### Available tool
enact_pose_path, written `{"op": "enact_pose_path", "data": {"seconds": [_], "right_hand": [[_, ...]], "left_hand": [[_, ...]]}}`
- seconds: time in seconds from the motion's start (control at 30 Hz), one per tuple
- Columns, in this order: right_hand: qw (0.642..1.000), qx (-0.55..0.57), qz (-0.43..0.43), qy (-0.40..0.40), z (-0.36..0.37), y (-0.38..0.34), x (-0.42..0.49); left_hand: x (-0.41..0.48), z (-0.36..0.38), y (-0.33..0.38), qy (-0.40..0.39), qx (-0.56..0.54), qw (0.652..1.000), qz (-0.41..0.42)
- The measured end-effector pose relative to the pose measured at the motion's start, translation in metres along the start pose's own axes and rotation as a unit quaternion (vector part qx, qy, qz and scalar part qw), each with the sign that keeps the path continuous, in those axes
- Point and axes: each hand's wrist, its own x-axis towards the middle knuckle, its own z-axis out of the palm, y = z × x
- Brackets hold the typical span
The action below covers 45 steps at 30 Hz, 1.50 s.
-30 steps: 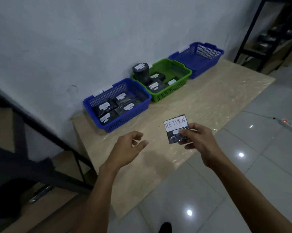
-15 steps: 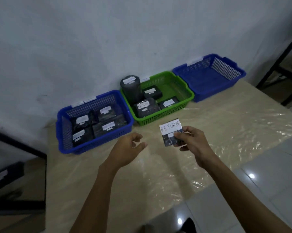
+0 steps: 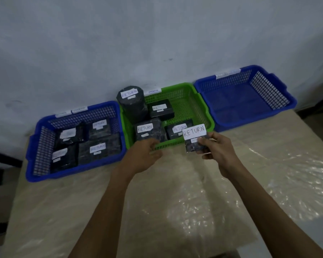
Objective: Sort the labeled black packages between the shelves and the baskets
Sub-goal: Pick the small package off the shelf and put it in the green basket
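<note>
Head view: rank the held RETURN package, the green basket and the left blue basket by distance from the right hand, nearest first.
1. RETURN package: pinched in the right hand itself.
2. green basket: just behind the hand, middle of the row.
3. left blue basket: far left, beyond the left hand.

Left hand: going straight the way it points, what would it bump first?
Probably the green basket's front wall, right ahead of the left hand, then the RETURN package behind it. Depth is unclear.

Pale table under perhaps a clear plastic sheet, against a grey wall
</note>
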Motion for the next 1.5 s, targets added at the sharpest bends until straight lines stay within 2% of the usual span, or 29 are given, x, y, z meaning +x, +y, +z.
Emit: {"op": "enact_pose_path", "data": {"seconds": [0.33,0.53,0.67,0.83,1.0,1.07,1.2,1.27,1.4,1.5], "right_hand": [[0.996,-0.027,0.033,-0.076,-0.012,-0.027,0.118],[0.994,-0.104,-0.005,-0.031,0.018,-0.024,0.177],[0.978,-0.2,-0.06,-0.009,0.035,-0.014,0.215],[0.948,-0.281,-0.144,-0.038,0.053,0.002,0.245],[0.939,-0.319,-0.127,-0.035,0.066,0.014,0.268],[0.912,-0.377,-0.158,-0.015,0.066,0.013,0.269],[0.795,-0.561,-0.229,-0.015,0.066,0.012,0.264],[0.755,-0.606,-0.249,-0.032,0.066,0.016,0.26],[0.697,-0.663,-0.267,-0.062,0.067,0.029,0.259],[0.689,-0.677,-0.247,-0.079,0.064,0.032,0.26]], "left_hand": [[0.074,0.019,0.041,0.037,-0.014,0.997,-0.059],[0.098,0.054,0.043,-0.018,-0.058,0.994,-0.093],[0.108,0.076,0.034,0.027,0.028,0.993,-0.109],[0.113,0.087,0.024,0.093,0.083,0.988,-0.093],[0.114,0.091,0.019,0.102,0.096,0.988,-0.059],[0.115,0.092,0.019,0.099,0.1,0.989,-0.05],[0.117,0.092,0.018,0.094,0.101,0.989,-0.047],[0.119,0.093,0.018,0.092,0.1,0.989,-0.052],[0.119,0.093,0.018,0.092,0.103,0.989,-0.051],[0.118,0.094,0.019,0.088,0.102,0.99,-0.051]]}}
